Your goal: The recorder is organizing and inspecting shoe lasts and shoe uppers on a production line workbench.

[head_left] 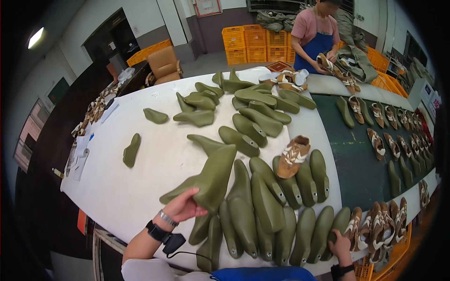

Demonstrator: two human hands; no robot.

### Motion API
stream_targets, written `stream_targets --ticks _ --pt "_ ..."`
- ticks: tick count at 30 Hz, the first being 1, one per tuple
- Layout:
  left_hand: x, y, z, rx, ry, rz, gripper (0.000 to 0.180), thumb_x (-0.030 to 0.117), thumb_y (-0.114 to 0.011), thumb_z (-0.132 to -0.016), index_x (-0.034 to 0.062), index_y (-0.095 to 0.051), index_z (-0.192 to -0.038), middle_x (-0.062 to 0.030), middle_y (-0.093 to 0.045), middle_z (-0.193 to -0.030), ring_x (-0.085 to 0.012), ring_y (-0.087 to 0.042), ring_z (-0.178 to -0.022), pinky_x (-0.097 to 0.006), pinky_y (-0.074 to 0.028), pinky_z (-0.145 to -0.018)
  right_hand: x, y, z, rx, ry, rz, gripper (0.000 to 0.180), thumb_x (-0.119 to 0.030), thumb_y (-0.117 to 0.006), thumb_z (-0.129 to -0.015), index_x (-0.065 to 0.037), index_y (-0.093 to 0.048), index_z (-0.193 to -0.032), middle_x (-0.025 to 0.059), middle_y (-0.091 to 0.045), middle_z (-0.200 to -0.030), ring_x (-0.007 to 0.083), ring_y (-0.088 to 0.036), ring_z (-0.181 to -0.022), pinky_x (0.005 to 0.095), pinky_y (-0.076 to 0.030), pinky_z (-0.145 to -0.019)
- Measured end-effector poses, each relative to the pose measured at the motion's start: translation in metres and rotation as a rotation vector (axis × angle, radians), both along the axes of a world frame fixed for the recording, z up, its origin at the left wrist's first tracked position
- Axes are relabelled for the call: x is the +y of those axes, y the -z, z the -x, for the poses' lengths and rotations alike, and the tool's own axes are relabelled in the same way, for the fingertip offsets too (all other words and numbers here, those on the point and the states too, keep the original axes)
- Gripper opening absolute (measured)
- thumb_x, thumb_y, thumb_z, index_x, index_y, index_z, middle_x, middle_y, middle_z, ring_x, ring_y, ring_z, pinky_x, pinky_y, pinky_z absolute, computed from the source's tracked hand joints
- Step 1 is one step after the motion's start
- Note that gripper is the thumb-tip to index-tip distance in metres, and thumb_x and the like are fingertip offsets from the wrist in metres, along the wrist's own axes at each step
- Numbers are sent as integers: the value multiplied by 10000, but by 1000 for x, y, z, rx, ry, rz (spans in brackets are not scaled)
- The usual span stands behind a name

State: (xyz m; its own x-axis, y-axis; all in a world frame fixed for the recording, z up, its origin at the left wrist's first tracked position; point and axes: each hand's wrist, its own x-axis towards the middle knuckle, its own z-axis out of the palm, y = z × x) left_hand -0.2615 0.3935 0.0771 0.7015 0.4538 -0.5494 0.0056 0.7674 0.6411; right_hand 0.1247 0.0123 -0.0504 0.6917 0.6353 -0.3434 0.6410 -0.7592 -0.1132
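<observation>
Nearest the wearer, at the lower edge of the view, the left hand was clamped on the heel end of an olive-green shoe last, lifting it tilted above the white table, its toe pointing away from the wrist. Directly to the right of that grip lay a packed row of green lasts, side by side on the table and touching one another. Farther right, at the table's near edge, the right hand rested with curled fingers on the outermost last of the row; whether it gripped that last could not be told. Just beyond this hand stood a cluster of brown-and-white sandals, pressed together above an orange crate. Ahead of the left-hand grip, a single sandal on a last sat atop the row. Beyond it, a loose heap of lasts spread over the middle of the table, with two stray lasts well to the left. Right of the heap, a dark green belt carried further sandals. Farthest from the grip, another person in a blue apron handled sandals, with stacked orange crates behind.
</observation>
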Motion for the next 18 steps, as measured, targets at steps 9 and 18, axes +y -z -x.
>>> stream_targets --ticks 9,18 --pt "-203 -8 -18 123 12 -66 554 258 -572 -823 191 -332 -1317 22 -498 -1163 -116 -498 -989 -283 -417 -782 -21 6 -7 27 -74 -127 410 -333 -591 -743 -186 -497 -1114 182 -624 -855 362 -601 -810 440 -484 -699" --pt "-279 66 -102 631 310 -1283 730 323 -660 -758 88 -296 -1346 -200 -388 -1267 -273 -479 -1066 -357 -409 -876 -34 -12 -18 158 -70 -176 450 -348 -573 -765 -137 -500 -1156 160 -635 -891 321 -610 -860 403 -490 -736"
